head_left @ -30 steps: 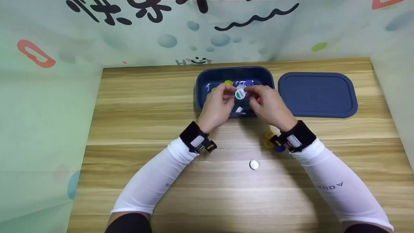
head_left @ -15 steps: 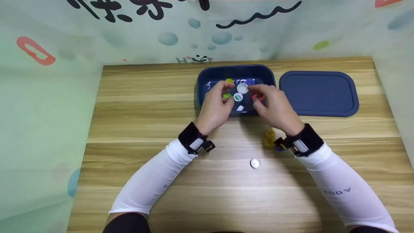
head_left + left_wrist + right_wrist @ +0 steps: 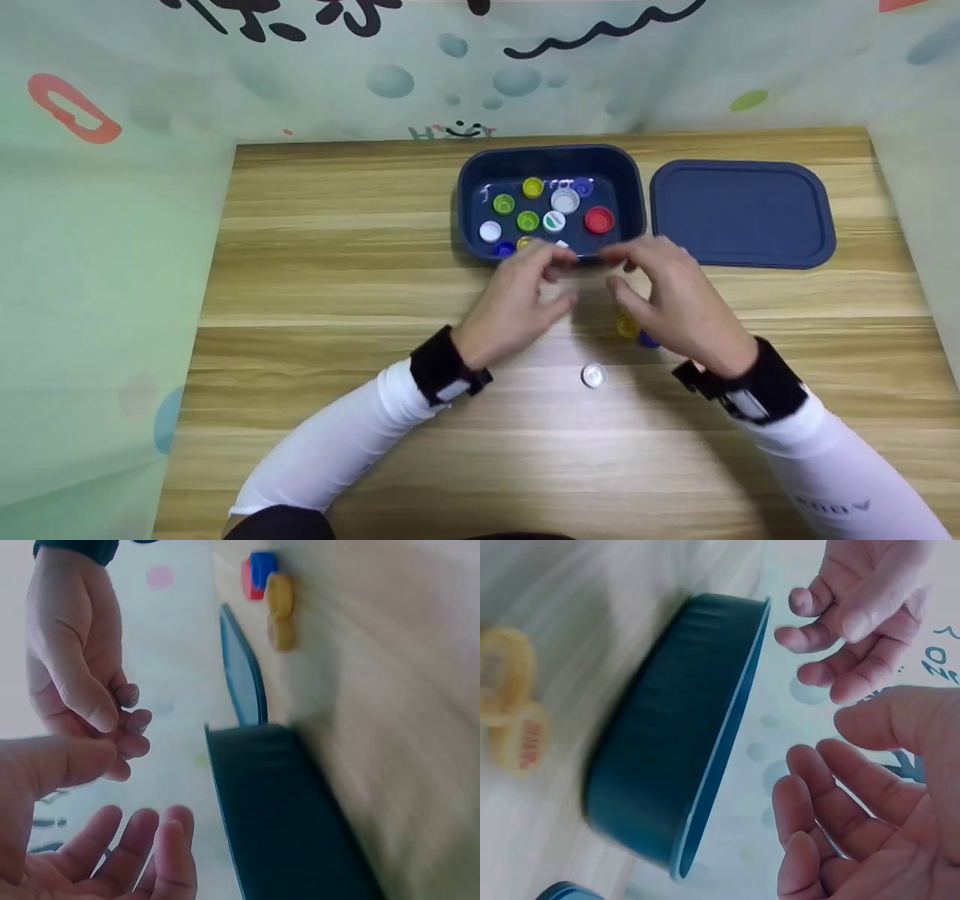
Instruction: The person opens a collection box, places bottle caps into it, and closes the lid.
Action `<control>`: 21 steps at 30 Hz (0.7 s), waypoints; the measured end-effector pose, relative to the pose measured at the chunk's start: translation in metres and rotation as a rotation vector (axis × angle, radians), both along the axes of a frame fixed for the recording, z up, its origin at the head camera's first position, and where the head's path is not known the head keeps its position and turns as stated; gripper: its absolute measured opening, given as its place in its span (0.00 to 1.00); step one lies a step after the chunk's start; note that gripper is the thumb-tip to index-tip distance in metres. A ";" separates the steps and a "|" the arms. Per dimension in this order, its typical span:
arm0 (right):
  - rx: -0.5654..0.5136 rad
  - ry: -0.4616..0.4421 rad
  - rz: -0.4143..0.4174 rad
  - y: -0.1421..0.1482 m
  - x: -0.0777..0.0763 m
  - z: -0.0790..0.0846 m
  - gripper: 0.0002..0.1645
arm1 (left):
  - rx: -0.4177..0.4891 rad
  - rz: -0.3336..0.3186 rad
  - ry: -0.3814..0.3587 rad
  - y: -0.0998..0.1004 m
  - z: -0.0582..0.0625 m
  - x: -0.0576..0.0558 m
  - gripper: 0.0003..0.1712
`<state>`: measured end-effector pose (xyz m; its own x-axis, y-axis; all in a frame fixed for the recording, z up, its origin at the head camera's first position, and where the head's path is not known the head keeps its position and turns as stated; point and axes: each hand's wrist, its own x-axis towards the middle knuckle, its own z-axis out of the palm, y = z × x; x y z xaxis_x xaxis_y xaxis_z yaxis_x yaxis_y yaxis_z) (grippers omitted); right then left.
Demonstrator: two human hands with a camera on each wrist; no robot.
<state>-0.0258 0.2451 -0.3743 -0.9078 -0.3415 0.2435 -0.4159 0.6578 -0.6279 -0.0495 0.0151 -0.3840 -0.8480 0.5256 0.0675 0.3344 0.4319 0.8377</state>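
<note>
Both hands are held apart in front of the navy plastic box (image 3: 627,169), fingers loosely bent, with nothing between them. The left hand (image 3: 517,300) overlaps the box's near rim in the head view; the right hand (image 3: 671,296) is at its near right corner. Inside the box lie several bottle caps: a red cap (image 3: 599,220), a large white cap (image 3: 565,200), a white cap with a green mark (image 3: 553,221), green caps (image 3: 503,203) and a yellow cap (image 3: 532,187) among them. The left hand hides part of the near caps.
The navy lid (image 3: 742,214) lies flat right of the box. Near the right wrist are yellow caps (image 3: 280,596), a blue cap (image 3: 264,570) and a red cap (image 3: 250,583). A silvery-white cap (image 3: 594,375) lies nearer the front. A printed cloth (image 3: 337,112) stands behind the table.
Both hands have drawn back out of the box toward the front. The white cap with the green mark, between the fingertips earlier, now lies let go in the box.
</note>
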 end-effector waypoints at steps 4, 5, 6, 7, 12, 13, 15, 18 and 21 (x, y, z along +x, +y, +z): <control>0.039 -0.012 0.042 0.005 0.016 -0.007 0.17 | -0.103 -0.117 0.013 0.001 -0.005 0.015 0.27; 0.049 -0.017 0.051 0.006 0.020 -0.010 0.17 | -0.125 -0.144 0.019 0.001 -0.006 0.018 0.28; 0.062 -0.022 0.060 0.006 0.023 -0.012 0.17 | -0.143 -0.168 0.023 0.002 -0.008 0.021 0.28; 0.078 -0.025 0.066 0.007 0.027 -0.015 0.18 | -0.164 -0.190 0.031 0.002 -0.010 0.023 0.29; 0.144 -0.067 0.101 0.010 0.044 -0.031 0.21 | -0.271 -0.253 0.043 0.005 -0.022 0.035 0.31; 0.156 -0.075 0.108 0.010 0.048 -0.035 0.21 | -0.293 -0.264 0.050 0.005 -0.025 0.037 0.31; 0.180 -0.088 0.123 0.010 0.054 -0.042 0.23 | -0.327 -0.284 0.065 0.008 -0.030 0.041 0.31; 0.214 -0.086 0.140 0.008 0.062 -0.052 0.24 | -0.385 -0.311 0.110 0.011 -0.038 0.047 0.30; 0.231 -0.073 0.152 0.004 0.068 -0.060 0.24 | -0.439 -0.317 0.143 0.014 -0.045 0.051 0.28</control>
<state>0.0418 0.2496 -0.4345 -0.8541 -0.5140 0.0787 -0.4798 0.7206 -0.5005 0.0019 0.0294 -0.4289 -0.6427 0.7578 -0.1127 0.6015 0.5902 0.5384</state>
